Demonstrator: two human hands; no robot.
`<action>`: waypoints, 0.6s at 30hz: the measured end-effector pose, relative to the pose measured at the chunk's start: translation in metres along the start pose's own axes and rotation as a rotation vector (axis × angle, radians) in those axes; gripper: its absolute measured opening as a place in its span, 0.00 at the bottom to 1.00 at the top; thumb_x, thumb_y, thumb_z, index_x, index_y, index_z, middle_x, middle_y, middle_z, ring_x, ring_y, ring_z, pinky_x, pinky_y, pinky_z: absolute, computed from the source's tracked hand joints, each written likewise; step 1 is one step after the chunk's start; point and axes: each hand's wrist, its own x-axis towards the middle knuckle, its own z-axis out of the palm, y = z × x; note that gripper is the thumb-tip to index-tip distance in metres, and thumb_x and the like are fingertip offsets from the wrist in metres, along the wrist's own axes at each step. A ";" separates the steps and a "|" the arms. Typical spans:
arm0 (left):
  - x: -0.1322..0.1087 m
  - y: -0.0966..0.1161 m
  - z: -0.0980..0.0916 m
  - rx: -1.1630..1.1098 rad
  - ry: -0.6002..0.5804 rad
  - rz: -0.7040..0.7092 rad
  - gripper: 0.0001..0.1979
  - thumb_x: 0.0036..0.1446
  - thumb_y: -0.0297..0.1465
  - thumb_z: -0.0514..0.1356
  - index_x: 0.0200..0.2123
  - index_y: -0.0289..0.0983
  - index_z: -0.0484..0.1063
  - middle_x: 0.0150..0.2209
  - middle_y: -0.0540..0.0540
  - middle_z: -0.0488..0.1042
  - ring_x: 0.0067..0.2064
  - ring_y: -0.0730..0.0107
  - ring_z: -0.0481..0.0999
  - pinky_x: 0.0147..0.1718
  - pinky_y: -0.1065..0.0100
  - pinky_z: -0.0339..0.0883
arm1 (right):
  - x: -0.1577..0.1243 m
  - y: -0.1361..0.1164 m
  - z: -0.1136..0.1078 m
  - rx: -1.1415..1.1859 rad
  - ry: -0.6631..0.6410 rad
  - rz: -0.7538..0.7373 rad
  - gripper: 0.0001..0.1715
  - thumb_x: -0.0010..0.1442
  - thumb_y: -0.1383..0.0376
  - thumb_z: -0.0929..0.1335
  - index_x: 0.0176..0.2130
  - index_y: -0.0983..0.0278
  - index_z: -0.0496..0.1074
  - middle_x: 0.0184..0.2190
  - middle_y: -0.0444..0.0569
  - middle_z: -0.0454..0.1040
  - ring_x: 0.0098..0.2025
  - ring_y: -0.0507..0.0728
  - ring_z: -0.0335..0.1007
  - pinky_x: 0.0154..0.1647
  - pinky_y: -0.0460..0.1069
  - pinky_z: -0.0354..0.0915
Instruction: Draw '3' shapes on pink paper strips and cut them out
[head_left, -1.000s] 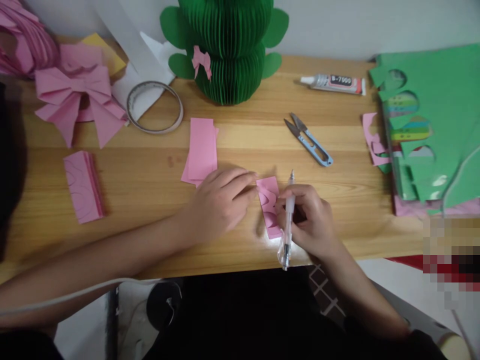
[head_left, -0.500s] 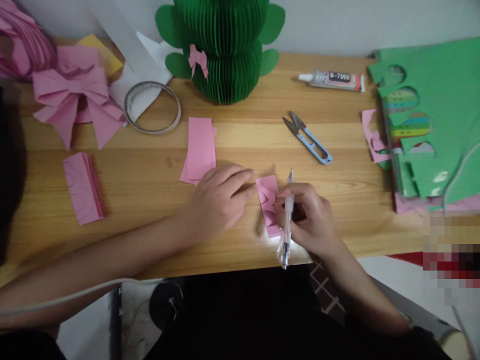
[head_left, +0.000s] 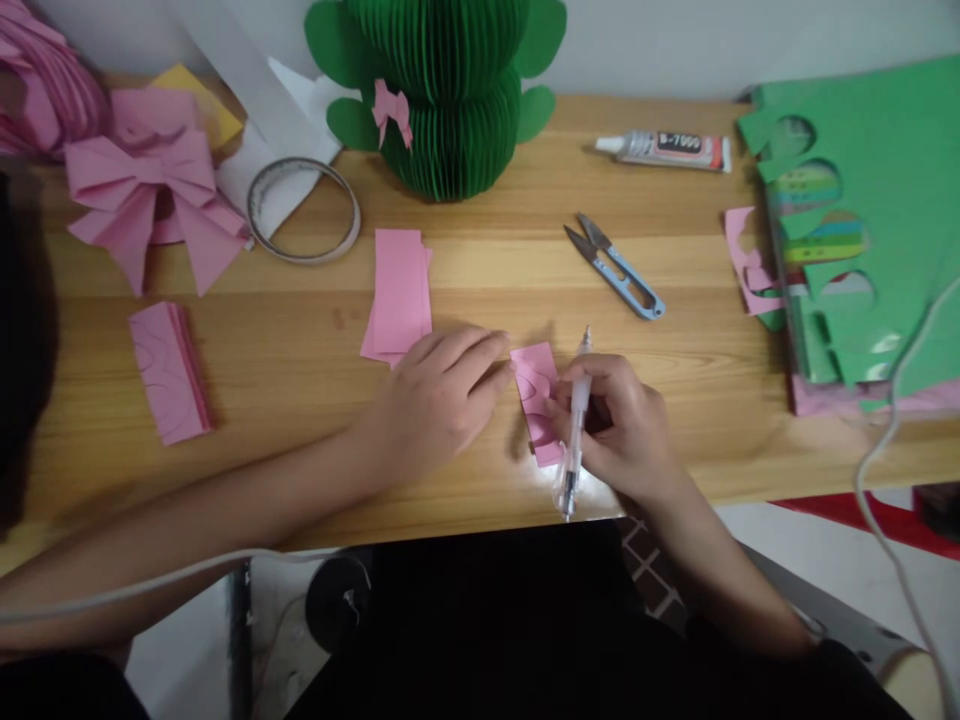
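My right hand point(head_left: 626, 425) is closed round a clear ballpoint pen point(head_left: 576, 420), whose metal tip points away from me. Fingers of this hand also touch the right side of a small pink paper piece point(head_left: 534, 385) with curved lines drawn on it. My left hand point(head_left: 442, 395) lies palm down on the table, fingers stretched out, their tips at the paper's upper left edge. Its thumb is mostly hidden. Just beyond that hand lies a small stack of pink paper rectangles point(head_left: 399, 285).
Blue thread snips point(head_left: 626, 285) and a glue tube point(head_left: 667, 150) lie right of a green honeycomb paper figure point(head_left: 450, 120). At left are a tape roll point(head_left: 352, 235), pink paper bow point(head_left: 154, 180) and folded pink paper point(head_left: 169, 380). Green sheets point(head_left: 900, 300) lie at right.
The view has shifted slightly, so the things on the table appear a little higher. Both hands, the pen and the paper piece keep nearly the same places.
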 end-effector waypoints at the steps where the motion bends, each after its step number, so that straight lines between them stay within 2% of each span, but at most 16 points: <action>1: 0.000 0.001 -0.001 0.004 0.000 0.001 0.09 0.66 0.23 0.53 0.44 0.32 0.73 0.50 0.40 0.78 0.49 0.56 0.77 0.44 0.58 0.72 | 0.000 0.000 0.000 -0.006 -0.001 0.005 0.14 0.58 0.68 0.69 0.40 0.57 0.60 0.22 0.34 0.66 0.19 0.46 0.59 0.21 0.43 0.57; 6: 0.002 0.004 -0.004 0.014 0.012 0.003 0.08 0.65 0.22 0.55 0.42 0.30 0.74 0.48 0.39 0.79 0.47 0.55 0.78 0.44 0.59 0.73 | 0.001 0.001 0.000 -0.028 -0.010 0.020 0.15 0.57 0.68 0.70 0.40 0.57 0.61 0.22 0.34 0.66 0.19 0.47 0.58 0.21 0.43 0.57; 18: 0.000 0.004 -0.002 0.037 0.000 -0.001 0.08 0.66 0.23 0.54 0.42 0.31 0.73 0.49 0.39 0.77 0.48 0.58 0.76 0.44 0.60 0.73 | 0.001 0.000 0.000 -0.007 -0.014 0.034 0.15 0.58 0.68 0.71 0.40 0.57 0.62 0.22 0.33 0.65 0.19 0.46 0.56 0.21 0.43 0.55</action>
